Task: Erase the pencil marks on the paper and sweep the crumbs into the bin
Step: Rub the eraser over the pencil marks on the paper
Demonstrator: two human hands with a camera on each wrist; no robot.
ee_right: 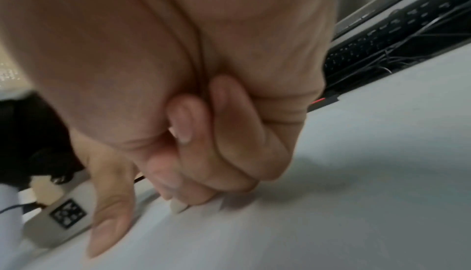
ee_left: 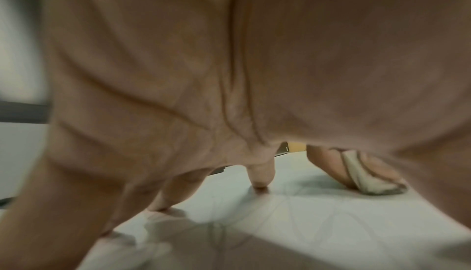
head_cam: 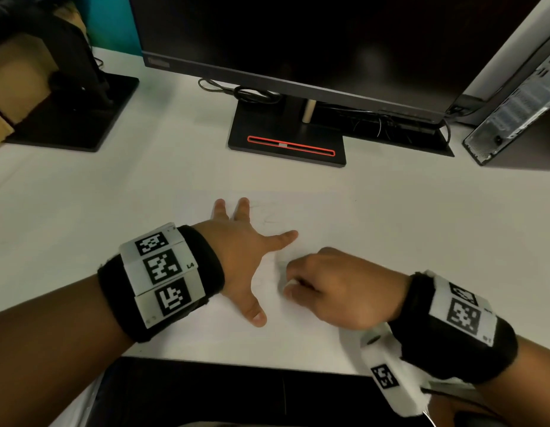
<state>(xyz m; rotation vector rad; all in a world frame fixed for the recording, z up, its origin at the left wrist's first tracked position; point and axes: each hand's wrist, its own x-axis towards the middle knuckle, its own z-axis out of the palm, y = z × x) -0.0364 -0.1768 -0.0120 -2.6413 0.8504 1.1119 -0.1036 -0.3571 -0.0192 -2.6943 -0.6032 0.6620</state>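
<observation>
While my left hand point(head_cam: 240, 257) lies flat with its fingers spread, pinning the paper point(head_cam: 313, 217) to the white desk point(head_cam: 83, 204), my right hand point(head_cam: 335, 288) pinches a small white eraser point(ee_left: 369, 179) between thumb and curled fingers, its grey, worn tip down on the sheet just beside my left thumb. Faint pencil marks point(head_cam: 267, 221) still show near my left fingers, and more lines cross the sheet in the left wrist view, so I judge the rubbing far from done. To do this well I would keep the flat hand close to the patch being rubbed, so the sheet cannot buckle or crease, and stroke away from that hand, not toward it. Short, light passes should lift the lines without tearing the paper or smearing the grey from the dirty tip. I would shift the pinning hand as the eraser travels toward the farther marks. No bin is in sight in any view, and I cannot make out crumbs yet. A monitor point(head_cam: 298, 41) stands at the back of the desk, well apart from my work.
</observation>
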